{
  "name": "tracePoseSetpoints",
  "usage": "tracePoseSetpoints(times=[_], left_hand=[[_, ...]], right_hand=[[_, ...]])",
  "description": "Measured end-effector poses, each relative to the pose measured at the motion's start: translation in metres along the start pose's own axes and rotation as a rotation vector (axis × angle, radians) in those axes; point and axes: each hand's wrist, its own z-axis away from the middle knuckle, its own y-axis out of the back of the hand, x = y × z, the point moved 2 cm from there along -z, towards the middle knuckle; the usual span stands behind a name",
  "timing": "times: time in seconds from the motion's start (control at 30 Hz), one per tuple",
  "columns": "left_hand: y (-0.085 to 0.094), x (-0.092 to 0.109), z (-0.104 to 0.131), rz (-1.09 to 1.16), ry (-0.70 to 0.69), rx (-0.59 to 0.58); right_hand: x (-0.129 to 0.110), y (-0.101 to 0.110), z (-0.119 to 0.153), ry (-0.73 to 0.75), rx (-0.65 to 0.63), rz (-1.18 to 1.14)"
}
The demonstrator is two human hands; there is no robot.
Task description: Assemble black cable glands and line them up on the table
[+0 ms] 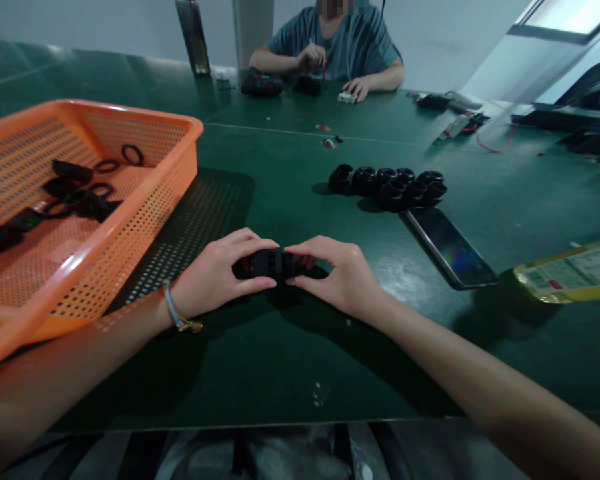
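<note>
Between my two hands, just above the green table (260,373), is a black cylindrical part (269,264). My left hand (223,270) grips its left portion, thumb below and fingers above. On the right end, my right hand (337,270) pinches it between thumb and fingertips. Whether this is one piece or two pressed together I cannot tell. Farther back on the right stands a cluster of several black ring-topped parts (393,187). To my left, an orange basket (155,230) holds loose black rings (132,155) and other dark pieces.
A phone (453,247) lies right of my right hand, with a bottle of yellow liquid (570,272) beyond it. Across the table sits a person (337,47) handling small items. A dark flask (193,37) stands at the back; wired parts (463,127) lie at the far right.
</note>
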Motion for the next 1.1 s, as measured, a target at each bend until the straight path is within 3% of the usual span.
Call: tracePoseSetpoints(times=[0.57,1.1], left_hand=[[0.0007,0.0007,0.0009,-0.001,-0.008,0.008],[0.001,0.0014,0.0003,0.015,0.029,-0.006]], right_hand=[[-0.0005,-0.0009,0.0013,0.035,0.048,0.011],[-0.0002,-0.0006,0.001,-0.033,0.012,-0.027]])
